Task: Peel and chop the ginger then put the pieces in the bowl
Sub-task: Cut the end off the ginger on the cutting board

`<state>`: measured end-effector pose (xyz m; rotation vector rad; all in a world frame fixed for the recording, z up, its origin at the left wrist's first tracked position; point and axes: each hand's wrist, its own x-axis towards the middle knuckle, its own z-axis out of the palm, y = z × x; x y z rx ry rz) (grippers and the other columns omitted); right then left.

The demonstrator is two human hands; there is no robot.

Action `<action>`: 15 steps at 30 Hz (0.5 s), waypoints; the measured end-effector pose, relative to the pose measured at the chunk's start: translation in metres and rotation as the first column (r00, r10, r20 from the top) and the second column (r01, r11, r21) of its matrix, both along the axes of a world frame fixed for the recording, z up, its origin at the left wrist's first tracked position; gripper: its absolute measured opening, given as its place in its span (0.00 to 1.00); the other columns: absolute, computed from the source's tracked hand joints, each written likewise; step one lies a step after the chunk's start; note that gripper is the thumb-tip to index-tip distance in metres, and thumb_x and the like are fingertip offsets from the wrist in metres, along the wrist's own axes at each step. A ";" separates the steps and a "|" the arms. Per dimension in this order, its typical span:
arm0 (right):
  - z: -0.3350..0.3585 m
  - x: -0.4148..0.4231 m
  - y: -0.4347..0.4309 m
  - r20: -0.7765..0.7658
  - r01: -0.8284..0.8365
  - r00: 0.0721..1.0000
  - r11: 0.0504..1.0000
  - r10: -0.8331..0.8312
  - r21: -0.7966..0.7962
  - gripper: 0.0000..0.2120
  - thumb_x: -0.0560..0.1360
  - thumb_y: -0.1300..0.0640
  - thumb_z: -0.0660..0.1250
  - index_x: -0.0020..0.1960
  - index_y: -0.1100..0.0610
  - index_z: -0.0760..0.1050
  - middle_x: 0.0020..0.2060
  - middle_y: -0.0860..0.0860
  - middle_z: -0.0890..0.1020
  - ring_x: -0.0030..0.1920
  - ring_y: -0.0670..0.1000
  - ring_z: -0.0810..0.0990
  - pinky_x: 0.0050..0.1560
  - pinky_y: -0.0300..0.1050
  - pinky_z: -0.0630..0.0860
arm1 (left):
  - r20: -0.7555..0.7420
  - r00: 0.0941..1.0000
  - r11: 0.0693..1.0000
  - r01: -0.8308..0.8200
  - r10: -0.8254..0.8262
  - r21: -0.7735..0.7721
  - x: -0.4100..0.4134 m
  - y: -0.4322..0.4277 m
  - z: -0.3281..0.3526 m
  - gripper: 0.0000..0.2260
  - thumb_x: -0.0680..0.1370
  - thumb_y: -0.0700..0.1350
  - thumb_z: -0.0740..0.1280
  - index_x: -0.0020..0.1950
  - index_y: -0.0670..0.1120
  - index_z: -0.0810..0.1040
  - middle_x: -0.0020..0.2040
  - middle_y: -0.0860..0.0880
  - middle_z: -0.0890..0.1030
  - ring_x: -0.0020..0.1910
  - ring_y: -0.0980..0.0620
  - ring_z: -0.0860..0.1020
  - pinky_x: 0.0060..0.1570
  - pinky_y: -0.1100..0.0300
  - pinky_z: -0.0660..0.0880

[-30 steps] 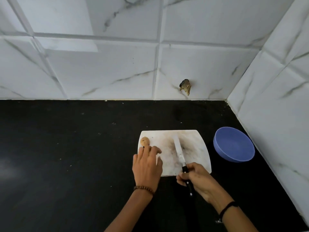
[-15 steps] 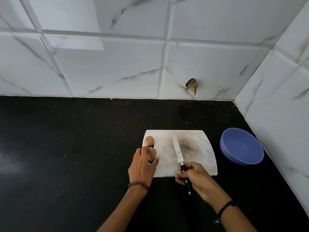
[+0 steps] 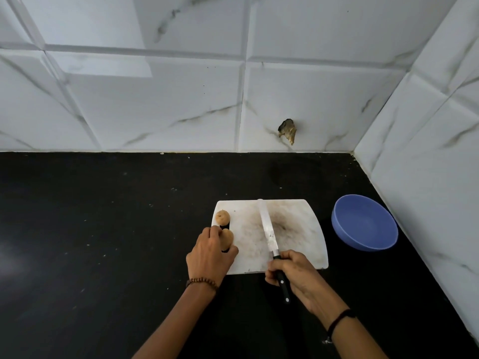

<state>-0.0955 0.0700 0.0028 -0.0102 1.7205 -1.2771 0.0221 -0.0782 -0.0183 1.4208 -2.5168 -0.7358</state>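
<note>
A white, stained cutting board (image 3: 298, 229) lies on the black counter. My left hand (image 3: 210, 257) pinches a tan piece of ginger (image 3: 227, 239) at the board's left edge, lifted a little off it. A second ginger piece (image 3: 222, 217) rests at the board's far left corner. My right hand (image 3: 295, 273) grips the black handle of a knife (image 3: 268, 229), whose blade lies across the middle of the board, tip pointing away from me. An empty blue bowl (image 3: 364, 224) sits to the right of the board.
White marble-look tiled walls close off the back and the right side, meeting in a corner behind the bowl. A small brown chip (image 3: 287, 130) marks the back wall. The black counter (image 3: 103, 242) stretches wide to the left.
My left hand went from lying over the ginger on the board to pinching one piece and lifting it. The right hand kept its hold on the knife, which barely moved.
</note>
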 end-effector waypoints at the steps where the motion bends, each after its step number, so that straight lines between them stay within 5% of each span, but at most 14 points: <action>1: 0.000 0.001 0.001 -0.007 -0.008 1.000 1.000 0.008 0.002 0.12 0.72 0.69 0.68 0.55 0.66 0.74 0.36 0.59 0.82 0.38 0.54 0.81 0.49 0.52 0.83 | 0.003 1.000 1.000 0.009 -0.009 0.002 0.000 0.000 0.001 0.21 0.72 0.59 0.66 0.60 0.53 0.68 0.51 0.57 0.71 0.44 0.58 0.73 0.39 0.61 0.72; 9: 0.006 -0.003 0.005 -0.091 -0.024 0.996 0.999 0.026 0.028 0.01 0.74 0.65 0.65 0.45 0.61 0.74 0.32 0.52 0.79 0.30 0.48 0.73 0.29 0.41 0.70 | -0.131 0.980 0.982 0.163 -0.150 0.096 -0.015 0.008 0.011 0.20 0.64 0.60 0.70 0.51 0.56 0.68 0.49 0.59 0.72 0.42 0.59 0.74 0.40 0.62 0.74; 15: 0.009 -0.019 0.007 -0.147 0.007 0.989 1.000 -0.009 -0.014 0.15 0.74 0.48 0.72 0.51 0.60 0.78 0.43 0.56 0.85 0.34 0.50 0.79 0.30 0.41 0.71 | -0.279 0.894 0.902 0.403 -0.351 0.155 -0.058 0.016 0.009 0.20 0.66 0.59 0.73 0.52 0.55 0.71 0.50 0.58 0.73 0.43 0.59 0.74 0.41 0.67 0.73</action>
